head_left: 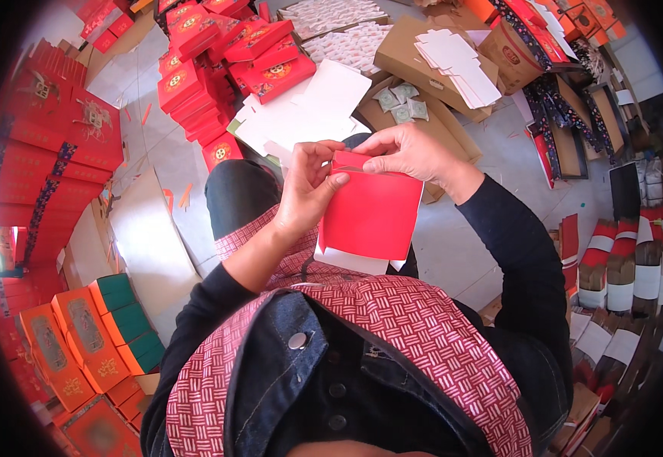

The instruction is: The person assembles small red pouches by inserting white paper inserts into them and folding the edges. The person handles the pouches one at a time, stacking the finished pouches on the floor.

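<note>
A red cardboard box (369,217), with a flap or fold at its far edge, is held above my lap. My left hand (305,186) closes on its left far corner, thumb on the near side. My right hand (411,156) pinches the far edge near the small red flap (349,161), thumb pressed on top. The fingertips behind the flap are partly hidden. Under the box a white sheet (354,260) shows over my patterned apron (400,320). White card blanks (331,91) lie just beyond my left hand.
Red boxes are stacked ahead (187,87) and at the far left (49,145). Orange boxes (91,327) stand at the lower left. A brown carton (427,57) with white blanks and a tray of small packets (400,103) lie ahead. Banded bundles (621,266) line the right.
</note>
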Motion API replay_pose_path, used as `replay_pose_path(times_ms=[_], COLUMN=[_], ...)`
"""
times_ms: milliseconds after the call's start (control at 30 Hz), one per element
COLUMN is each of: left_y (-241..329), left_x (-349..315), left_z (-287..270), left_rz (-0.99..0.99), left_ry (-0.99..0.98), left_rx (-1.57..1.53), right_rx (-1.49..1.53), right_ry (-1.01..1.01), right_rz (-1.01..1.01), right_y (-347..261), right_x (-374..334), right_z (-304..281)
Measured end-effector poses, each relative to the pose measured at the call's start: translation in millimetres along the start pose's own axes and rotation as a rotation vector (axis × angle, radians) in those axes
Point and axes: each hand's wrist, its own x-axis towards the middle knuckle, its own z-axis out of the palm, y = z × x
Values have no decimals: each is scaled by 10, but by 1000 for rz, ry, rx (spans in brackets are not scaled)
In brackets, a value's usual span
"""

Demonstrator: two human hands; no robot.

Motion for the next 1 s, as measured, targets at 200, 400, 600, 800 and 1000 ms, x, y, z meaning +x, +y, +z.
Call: replay_pose_path(times_ms=[200,400,600,800,1000], left_y=[3,-25,-62,-80,-104], left_x=[8,-4,-15,4,-24], left_z=[-13,-39,-86,-81,-103], left_rz=[-27,-100,-20,-69,-48], left_ry=[-30,-25,8,9,9], left_rx=[45,56,68,69,131], right_rx=[-269,-474,-20,347,229], right_ry=[65,16,331,370,460], right_rz=[-118,-224,-147,25,-132], right_y=[1,-84,17,369,414], right_x=[-3,-17,-269,-523,-584], right_z=[14,60,-196,-5,157])
